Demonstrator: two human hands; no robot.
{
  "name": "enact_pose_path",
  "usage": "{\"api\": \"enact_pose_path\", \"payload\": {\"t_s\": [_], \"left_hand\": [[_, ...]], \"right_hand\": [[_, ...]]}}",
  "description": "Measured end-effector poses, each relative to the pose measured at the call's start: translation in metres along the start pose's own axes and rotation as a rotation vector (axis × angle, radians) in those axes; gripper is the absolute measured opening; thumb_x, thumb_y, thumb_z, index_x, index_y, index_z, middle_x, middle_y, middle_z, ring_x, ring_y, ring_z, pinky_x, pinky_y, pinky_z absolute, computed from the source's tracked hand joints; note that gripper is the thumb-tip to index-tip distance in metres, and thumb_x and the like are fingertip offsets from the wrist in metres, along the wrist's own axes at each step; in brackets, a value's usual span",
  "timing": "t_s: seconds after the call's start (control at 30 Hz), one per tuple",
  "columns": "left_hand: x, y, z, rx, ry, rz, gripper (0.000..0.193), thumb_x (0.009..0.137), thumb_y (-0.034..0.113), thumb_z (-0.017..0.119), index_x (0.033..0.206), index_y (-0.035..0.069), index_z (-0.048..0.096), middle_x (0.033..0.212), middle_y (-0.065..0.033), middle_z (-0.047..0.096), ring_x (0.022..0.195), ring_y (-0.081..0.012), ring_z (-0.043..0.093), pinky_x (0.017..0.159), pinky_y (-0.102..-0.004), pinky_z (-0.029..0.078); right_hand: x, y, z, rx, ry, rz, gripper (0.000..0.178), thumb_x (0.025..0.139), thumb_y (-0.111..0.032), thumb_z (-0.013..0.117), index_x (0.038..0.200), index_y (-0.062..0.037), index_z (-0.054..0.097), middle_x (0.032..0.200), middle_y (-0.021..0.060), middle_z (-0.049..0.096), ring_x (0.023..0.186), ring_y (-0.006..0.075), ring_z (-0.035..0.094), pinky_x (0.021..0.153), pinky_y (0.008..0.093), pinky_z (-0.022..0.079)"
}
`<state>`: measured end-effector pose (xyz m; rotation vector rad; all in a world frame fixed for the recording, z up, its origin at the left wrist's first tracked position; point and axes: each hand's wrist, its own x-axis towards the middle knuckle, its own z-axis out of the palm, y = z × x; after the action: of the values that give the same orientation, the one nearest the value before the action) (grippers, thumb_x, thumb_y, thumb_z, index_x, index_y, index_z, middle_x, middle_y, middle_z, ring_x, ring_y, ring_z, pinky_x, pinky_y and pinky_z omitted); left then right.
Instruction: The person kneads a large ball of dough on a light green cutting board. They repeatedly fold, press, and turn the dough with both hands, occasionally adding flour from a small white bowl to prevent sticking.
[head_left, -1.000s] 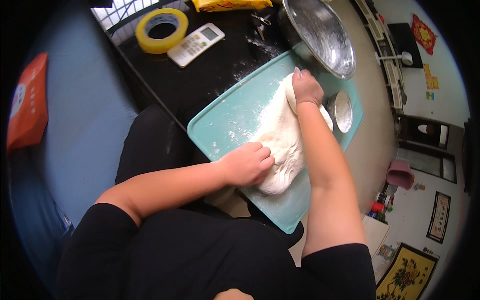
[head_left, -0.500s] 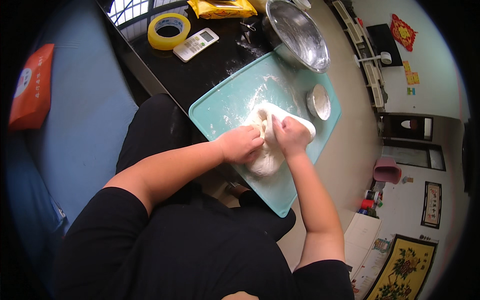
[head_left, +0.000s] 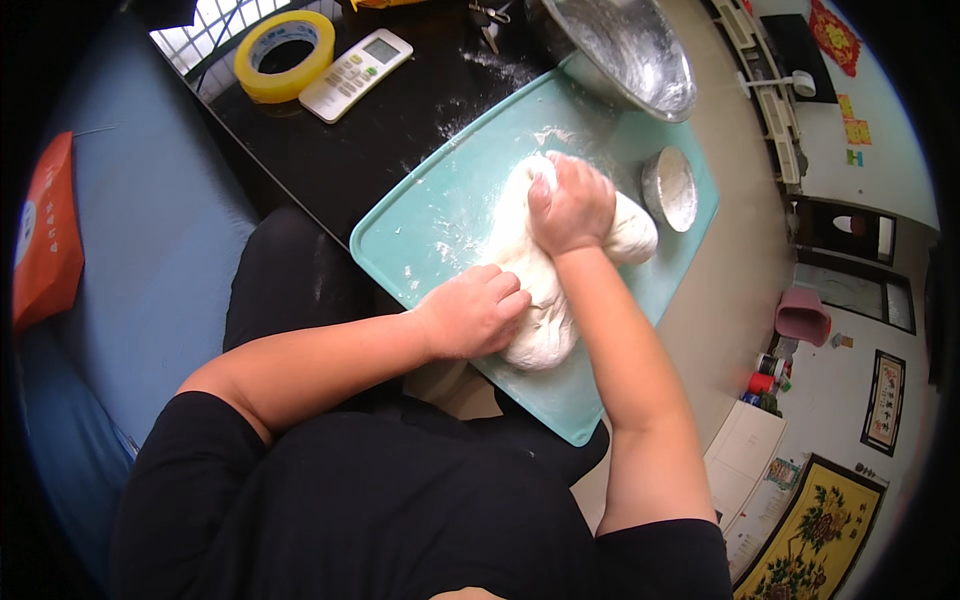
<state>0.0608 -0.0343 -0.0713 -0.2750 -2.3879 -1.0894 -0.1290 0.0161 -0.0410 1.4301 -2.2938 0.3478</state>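
Observation:
A large pale lump of dough (head_left: 545, 335) lies on a teal board (head_left: 432, 212) dusted with flour. My right hand (head_left: 574, 206) presses down on its far part with curled fingers, and dough bulges out on the right of that hand. At the near left side of the lump, my left hand (head_left: 470, 310) has its fingers bent against the dough, gripping its edge. The fingertips of both hands are partly hidden in or behind the dough.
A small metal bowl of flour (head_left: 672, 190) stands near the board's right edge. Beyond it a large floury steel bowl (head_left: 640, 60) overlaps the far corner. On the black table (head_left: 285, 160) lie a tape roll (head_left: 283, 58), a white remote control (head_left: 356, 76) and a metal clip.
My right hand has gone from pulling up a fold of dough to pressing on its far part. The dough is now longer and bulges to the right. My view has shifted slightly.

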Motion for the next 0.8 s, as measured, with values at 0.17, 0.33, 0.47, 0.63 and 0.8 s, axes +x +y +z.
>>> {"api": "enact_pose_path", "payload": {"t_s": [0.17,0.33,0.47,0.63,0.8], "left_hand": [[0.004,-0.001,-0.008,0.004,-0.089,-0.038,0.04,0.065,0.016,0.068,0.101,0.005,0.055,0.09,-0.0073,0.053,0.08,-0.0248,0.052,0.07,-0.0332,0.045],[0.008,0.001,-0.007,0.062,-0.07,-0.011,0.038,0.065,0.019,0.068,0.098,0.006,0.054,0.088,-0.0077,0.051,0.079,-0.0251,0.052,0.07,-0.0346,0.044],[0.009,-0.003,-0.002,0.102,-0.057,0.001,0.041,0.065,0.02,0.069,0.1,0.006,0.054,0.088,-0.0083,0.052,0.082,-0.0259,0.052,0.072,-0.0351,0.044],[0.006,-0.006,0.002,0.067,-0.009,0.04,0.033,0.067,0.02,0.068,0.093,0.007,0.053,0.086,-0.01,0.051,0.082,-0.0284,0.053,0.073,-0.0371,0.045],[0.004,-0.005,0.002,0.005,-0.011,0.124,0.025,0.07,0.023,0.066,0.086,0.006,0.057,0.086,-0.0138,0.059,0.082,-0.0326,0.057,0.075,-0.0401,0.048]], "right_hand": [[0.034,0.022,0.024,-0.046,-0.107,0.106,0.029,0.081,-0.038,0.049,0.073,-0.0111,0.057,0.075,0.0108,0.063,0.071,0.033,0.06,0.067,0.0459,0.045],[0.048,0.032,0.035,-0.085,-0.048,0.189,0.03,0.082,-0.035,0.049,0.068,-0.0103,0.058,0.07,0.012,0.064,0.066,0.0337,0.062,0.063,0.0465,0.047],[0.055,0.027,0.032,-0.163,-0.105,0.322,0.035,0.087,-0.036,0.046,0.069,-0.01,0.062,0.071,0.0138,0.065,0.068,0.0354,0.063,0.066,0.0462,0.048],[0.025,-0.013,-0.007,-0.097,-0.213,0.409,0.034,0.089,-0.037,0.045,0.089,-0.0047,0.057,0.094,0.0188,0.061,0.093,0.0371,0.056,0.084,0.0482,0.041],[-0.067,-0.07,-0.097,0.133,-0.113,0.131,0.019,0.085,-0.023,0.056,0.088,-0.005,0.05,0.091,0.0164,0.055,0.087,0.037,0.051,0.079,0.0478,0.039]]}}
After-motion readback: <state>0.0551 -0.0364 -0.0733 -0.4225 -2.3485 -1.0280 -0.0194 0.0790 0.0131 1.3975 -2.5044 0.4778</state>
